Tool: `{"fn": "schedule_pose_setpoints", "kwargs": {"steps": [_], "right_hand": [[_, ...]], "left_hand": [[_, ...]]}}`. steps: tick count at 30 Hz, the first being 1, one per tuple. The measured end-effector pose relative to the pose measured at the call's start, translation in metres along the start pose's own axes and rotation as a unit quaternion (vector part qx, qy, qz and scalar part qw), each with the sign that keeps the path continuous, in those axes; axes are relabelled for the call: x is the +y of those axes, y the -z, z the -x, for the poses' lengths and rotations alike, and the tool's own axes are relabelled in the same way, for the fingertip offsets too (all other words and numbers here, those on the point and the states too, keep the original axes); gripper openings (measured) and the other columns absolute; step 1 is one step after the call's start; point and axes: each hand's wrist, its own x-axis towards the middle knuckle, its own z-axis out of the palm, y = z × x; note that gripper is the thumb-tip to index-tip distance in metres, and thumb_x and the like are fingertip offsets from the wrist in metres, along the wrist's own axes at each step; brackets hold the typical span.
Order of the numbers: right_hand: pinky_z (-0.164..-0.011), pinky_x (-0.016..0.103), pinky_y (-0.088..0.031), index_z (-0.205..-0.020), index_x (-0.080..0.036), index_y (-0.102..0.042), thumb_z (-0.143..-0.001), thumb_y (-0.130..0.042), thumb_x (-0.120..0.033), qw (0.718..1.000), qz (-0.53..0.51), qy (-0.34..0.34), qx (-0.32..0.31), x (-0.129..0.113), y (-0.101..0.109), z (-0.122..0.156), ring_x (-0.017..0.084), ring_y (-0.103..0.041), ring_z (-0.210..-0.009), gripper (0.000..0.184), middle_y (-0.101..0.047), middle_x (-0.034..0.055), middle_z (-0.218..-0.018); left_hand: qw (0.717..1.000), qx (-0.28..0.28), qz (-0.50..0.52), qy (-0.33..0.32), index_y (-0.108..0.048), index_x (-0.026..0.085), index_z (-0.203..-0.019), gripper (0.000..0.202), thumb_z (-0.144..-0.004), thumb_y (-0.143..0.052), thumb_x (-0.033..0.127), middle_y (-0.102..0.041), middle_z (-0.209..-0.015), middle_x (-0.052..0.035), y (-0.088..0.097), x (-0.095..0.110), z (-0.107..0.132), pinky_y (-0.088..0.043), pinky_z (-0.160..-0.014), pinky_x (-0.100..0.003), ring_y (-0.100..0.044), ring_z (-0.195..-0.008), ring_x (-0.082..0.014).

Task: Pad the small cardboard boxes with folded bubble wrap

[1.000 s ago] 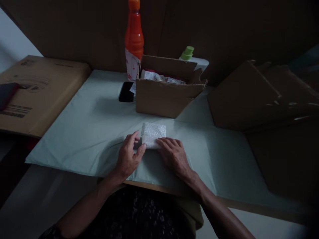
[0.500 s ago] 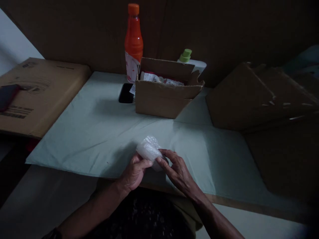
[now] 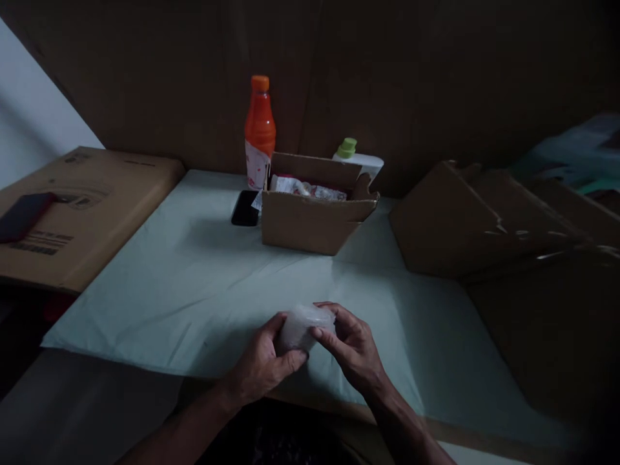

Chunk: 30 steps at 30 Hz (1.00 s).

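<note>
A small bundle of bubble wrap (image 3: 301,326) is held just above the near edge of the pale sheet (image 3: 194,284) that covers the table. My left hand (image 3: 264,361) curls round its left side, fingers closed on it. My right hand (image 3: 353,349) grips its right side and top with thumb and fingers. What the wrap holds inside is hidden.
Behind stands an open cardboard box (image 3: 314,216) with packets inside. An orange bottle (image 3: 259,132), a green-capped white bottle (image 3: 356,158) and a black phone (image 3: 245,208) sit by it. A large flat carton (image 3: 82,206) with a dark phone (image 3: 24,216) lies left. Folded cardboard (image 3: 460,219) lies right.
The bubble wrap lay flat on the sheet under my fingers; both hands have lifted it, bunched it into a bundle and drawn it nearer. The camera has tilted up.
</note>
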Motion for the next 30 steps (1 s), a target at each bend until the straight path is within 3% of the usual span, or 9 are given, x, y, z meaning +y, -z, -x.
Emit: {"fn": "schedule_pose_setpoints", "kwargs": {"steps": [8,10,12,14,18,21,25,27,30], "right_hand": [[-0.083,0.035,-0.053,-0.102,-0.02,-0.071,-0.085,-0.068,-0.054,0.994,-0.052,-0.074,-0.054,0.006,-0.004,0.005,0.023,-0.063,-0.087,0.038,-0.071,0.0054,-0.094],[-0.087,0.037,-0.053,-0.105,-0.02,-0.072,-0.088,-0.065,-0.052,0.995,-0.061,-0.08,-0.021,0.008,-0.001,0.005,0.025,-0.064,-0.092,0.037,-0.072,0.0063,-0.099],[-0.086,0.037,-0.054,-0.108,-0.02,-0.071,-0.089,-0.065,-0.05,0.995,-0.057,-0.077,-0.002,0.008,0.009,0.001,0.026,-0.066,-0.095,0.036,-0.073,0.0071,-0.102],[-0.083,0.036,-0.055,-0.108,-0.021,-0.071,-0.089,-0.064,-0.049,0.998,-0.023,-0.062,0.007,0.005,0.025,-0.006,0.026,-0.067,-0.094,0.035,-0.074,0.0075,-0.101],[-0.073,0.033,-0.055,-0.1,-0.022,-0.072,-0.087,-0.066,-0.051,0.99,0.13,0.008,0.055,-0.016,0.069,-0.028,0.025,-0.069,-0.086,0.032,-0.074,0.0064,-0.092],[-0.067,0.032,-0.053,-0.099,-0.024,-0.072,-0.085,-0.066,-0.054,0.959,0.245,0.068,0.129,-0.047,0.101,-0.057,0.024,-0.069,-0.078,0.033,-0.074,0.0054,-0.09],[-0.062,0.031,-0.049,-0.101,-0.025,-0.073,-0.085,-0.066,-0.052,0.875,0.411,0.133,0.217,-0.093,0.127,-0.124,0.021,-0.065,-0.07,0.032,-0.073,0.0043,-0.083],[-0.071,0.032,-0.049,-0.1,-0.023,-0.074,-0.087,-0.065,-0.043,0.838,0.48,0.196,0.169,-0.106,0.125,-0.167,0.023,-0.066,-0.08,0.025,-0.074,0.0063,-0.088],[-0.082,0.037,-0.049,-0.098,-0.021,-0.077,-0.083,-0.068,-0.025,0.791,0.564,0.238,0.001,-0.106,0.104,-0.226,0.027,-0.067,-0.093,0.018,-0.076,0.0084,-0.096]], "left_hand": [[0.999,0.014,-0.038,0.002,-0.069,0.017,-0.107,0.03,-0.087,-0.064,0.039,-0.072,-0.095,-0.0052,-0.006,-0.013,-0.015,-0.051,-0.084,-0.03,-0.065,-0.092,-0.0232],[0.996,-0.005,-0.083,-0.013,-0.07,0.018,-0.108,0.031,-0.086,-0.065,0.04,-0.073,-0.099,-0.0071,-0.003,-0.005,-0.02,-0.052,-0.084,-0.032,-0.066,-0.093,-0.0245],[0.984,0.021,-0.154,-0.085,-0.068,0.019,-0.116,0.038,-0.083,-0.07,0.039,-0.072,-0.113,-0.0108,0.006,0.014,-0.03,-0.053,-0.092,-0.037,-0.067,-0.104,-0.0287],[0.939,0.099,-0.249,-0.214,-0.061,0.021,-0.129,0.052,-0.081,-0.073,0.036,-0.066,-0.13,-0.0137,0.021,0.043,-0.049,-0.048,-0.104,-0.044,-0.061,-0.121,-0.0323],[0.776,0.226,-0.422,-0.41,-0.047,0.018,-0.143,0.063,-0.084,-0.066,0.023,-0.054,-0.146,-0.0155,0.055,0.104,-0.107,-0.033,-0.118,-0.053,-0.043,-0.141,-0.033],[0.72,0.231,-0.494,-0.428,-0.059,0.014,-0.128,0.045,-0.084,-0.058,0.011,-0.065,-0.129,-0.0143,0.071,0.122,-0.14,-0.037,-0.114,-0.053,-0.049,-0.135,-0.0325],[0.7,0.202,-0.52,-0.445,-0.068,0.021,-0.097,0.028,-0.085,-0.048,0.005,-0.072,-0.098,-0.0057,0.076,0.107,-0.146,-0.04,-0.111,-0.052,-0.057,-0.122,-0.0281],[0.692,0.211,-0.522,-0.452,-0.067,0.022,-0.099,0.029,-0.086,-0.049,0.005,-0.072,-0.1,-0.0052,0.075,0.098,-0.141,-0.039,-0.111,-0.053,-0.057,-0.121,-0.0278],[0.684,0.228,-0.523,-0.454,-0.067,0.021,-0.101,0.032,-0.083,-0.05,0.002,-0.073,-0.1,-0.0059,0.074,0.094,-0.138,-0.038,-0.112,-0.053,-0.057,-0.12,-0.028]]}}
